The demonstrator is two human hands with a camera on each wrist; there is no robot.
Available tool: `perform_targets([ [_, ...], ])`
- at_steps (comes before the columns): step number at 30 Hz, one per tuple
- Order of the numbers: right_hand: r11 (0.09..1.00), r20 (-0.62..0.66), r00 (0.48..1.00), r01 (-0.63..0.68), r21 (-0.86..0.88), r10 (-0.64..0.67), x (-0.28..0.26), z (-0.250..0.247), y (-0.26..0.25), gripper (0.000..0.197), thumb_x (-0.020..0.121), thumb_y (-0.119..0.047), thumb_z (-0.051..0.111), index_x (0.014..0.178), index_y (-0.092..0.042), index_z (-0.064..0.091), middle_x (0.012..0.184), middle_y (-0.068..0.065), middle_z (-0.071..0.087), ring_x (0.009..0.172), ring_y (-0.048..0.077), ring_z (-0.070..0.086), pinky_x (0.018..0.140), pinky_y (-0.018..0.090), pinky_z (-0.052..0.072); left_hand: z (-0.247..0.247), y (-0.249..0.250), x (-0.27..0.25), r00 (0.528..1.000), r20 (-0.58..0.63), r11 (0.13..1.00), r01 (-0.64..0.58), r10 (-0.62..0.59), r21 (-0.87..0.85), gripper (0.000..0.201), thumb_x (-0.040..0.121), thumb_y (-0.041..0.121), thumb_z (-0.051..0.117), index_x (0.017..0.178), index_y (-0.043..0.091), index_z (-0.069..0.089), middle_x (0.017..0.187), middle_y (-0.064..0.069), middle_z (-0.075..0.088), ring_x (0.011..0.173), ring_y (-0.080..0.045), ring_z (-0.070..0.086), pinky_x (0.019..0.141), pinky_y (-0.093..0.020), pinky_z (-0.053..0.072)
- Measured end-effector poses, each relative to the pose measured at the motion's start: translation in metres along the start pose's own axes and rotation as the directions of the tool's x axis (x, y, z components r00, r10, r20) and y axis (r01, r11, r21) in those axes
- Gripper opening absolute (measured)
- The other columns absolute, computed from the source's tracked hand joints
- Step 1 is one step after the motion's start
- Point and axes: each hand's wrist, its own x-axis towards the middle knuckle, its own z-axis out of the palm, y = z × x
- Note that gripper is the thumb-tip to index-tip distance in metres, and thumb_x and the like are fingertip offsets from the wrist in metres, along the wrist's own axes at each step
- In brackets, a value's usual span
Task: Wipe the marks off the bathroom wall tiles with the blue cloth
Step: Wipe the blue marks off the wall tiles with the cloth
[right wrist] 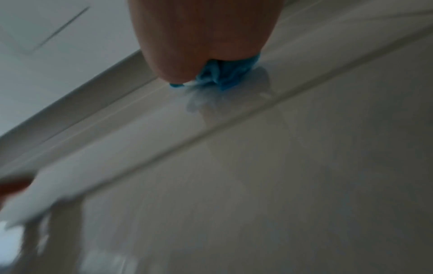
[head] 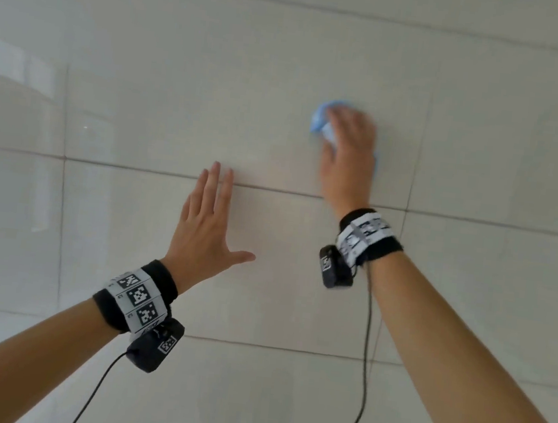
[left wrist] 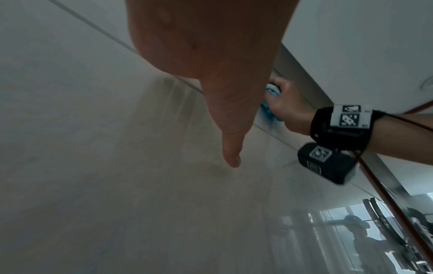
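Observation:
The wall (head: 186, 98) is large glossy pale tiles with thin grout lines; I cannot make out any marks on them. My right hand (head: 350, 143) holds the bunched blue cloth (head: 318, 117) against a tile at the upper right, and it is motion-blurred. The cloth (right wrist: 220, 76) bulges out below the right hand (right wrist: 203, 37) and touches the tile. My left hand (head: 210, 214) lies flat on the wall lower left of it, fingers straight across a grout line, thumb spread. From the left wrist, the left hand (left wrist: 211, 74) fills the top, and the right hand (left wrist: 286, 103) and cloth (left wrist: 273, 90) show beyond it.
Black cables (head: 363, 358) hang from both wrist cameras in front of the lower wall. A grey trim strip (left wrist: 304, 77) and white ceiling (left wrist: 363, 37) border the wall's top. The tiles reflect the room at the lower right of the left wrist view.

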Motion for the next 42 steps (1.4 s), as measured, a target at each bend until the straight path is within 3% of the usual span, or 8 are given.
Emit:
perform_targets([
  [8,0.940,-0.315,0.896,-0.339,-0.032,0.312,0.064,-0.025,0.078,0.029,0.095,-0.008,0.055,0.122,-0.009,0.065,0.129,0.004,0.064,0.120,0.029,0.056,0.106,0.025,0.034,0.014,0.016,0.022,0.997,-0.056,0.999,0.046,-0.046,0.000,0.164,0.049,0.067,0.095,0.167,0.012,-0.006,0.173,-0.017,-0.001,0.160,-0.037,0.002,0.128,-0.052,0.016],
  [16,0.988,0.069,0.989,0.122,0.090,-0.128,0.002,0.031,-0.029,0.042,0.085,0.004,0.063,0.127,-0.004,0.066,0.135,0.013,0.063,0.125,0.037,0.051,0.110,0.048,0.041,0.020,0.004,0.013,0.990,-0.105,0.996,0.089,-0.090,-0.011,0.165,0.052,0.076,0.088,0.165,0.006,-0.010,0.174,-0.016,-0.008,0.162,-0.034,-0.003,0.130,-0.050,0.011],
  [21,0.824,0.310,0.766,0.548,0.142,-0.563,-0.020,0.030,-0.015,0.037,0.095,-0.001,0.056,0.130,-0.005,0.068,0.139,0.012,0.063,0.129,0.035,0.052,0.114,0.042,0.039,0.010,-0.004,0.007,0.983,-0.122,0.990,0.133,-0.137,-0.040,0.159,0.058,0.084,0.077,0.165,0.003,-0.010,0.174,-0.016,-0.010,0.162,-0.033,-0.007,0.129,-0.050,0.008],
  [25,0.978,0.085,0.976,0.203,-0.036,-0.200,0.057,0.003,0.027,0.029,0.090,-0.004,0.056,0.110,-0.020,0.069,0.130,0.000,0.064,0.123,0.031,0.055,0.107,0.039,0.040,-0.005,-0.009,0.020,0.970,-0.155,0.981,0.178,-0.188,-0.074,0.159,0.060,0.083,0.078,0.164,0.004,-0.012,0.174,-0.017,-0.013,0.162,-0.033,-0.010,0.130,-0.050,0.006],
  [31,0.984,-0.183,0.970,-0.171,-0.043,0.161,0.114,0.005,0.034,0.029,0.086,0.000,0.052,0.105,-0.018,0.066,0.120,-0.003,0.064,0.117,0.025,0.054,0.101,0.033,0.045,-0.013,-0.024,0.033,0.961,-0.143,0.970,0.225,-0.235,-0.087,0.160,0.060,0.079,0.083,0.164,0.007,-0.015,0.173,-0.015,-0.015,0.161,-0.033,-0.011,0.130,-0.051,0.006],
  [34,0.995,0.009,0.995,0.097,-0.010,-0.097,0.074,0.040,-0.009,0.037,0.088,-0.002,0.056,0.120,-0.016,0.068,0.130,0.004,0.064,0.124,0.031,0.053,0.109,0.040,0.040,-0.013,-0.030,0.031,0.964,-0.144,0.974,0.216,-0.225,-0.074,0.160,0.060,0.081,0.082,0.164,0.008,-0.016,0.173,-0.014,-0.017,0.161,-0.032,-0.013,0.130,-0.049,0.004],
  [38,0.760,0.284,0.708,0.630,0.159,-0.647,0.034,0.051,-0.038,0.036,0.089,0.004,0.065,0.124,-0.005,0.070,0.132,0.013,0.067,0.124,0.031,0.048,0.112,0.037,0.035,-0.015,-0.039,0.026,0.963,-0.144,0.974,0.221,-0.227,-0.054,0.162,0.057,0.083,0.081,0.164,0.007,-0.015,0.173,-0.015,-0.017,0.161,-0.033,-0.013,0.130,-0.051,0.005],
  [42,0.982,-0.037,0.981,0.188,-0.027,-0.189,0.098,0.023,0.003,0.034,0.091,0.001,0.055,0.117,-0.013,0.071,0.127,0.005,0.067,0.122,0.032,0.054,0.106,0.036,0.043,-0.023,-0.055,0.026,0.937,-0.123,0.944,0.322,-0.328,-0.067,0.169,0.051,0.090,0.076,0.162,0.007,-0.021,0.171,-0.019,-0.024,0.159,-0.036,-0.020,0.128,-0.059,0.002],
])
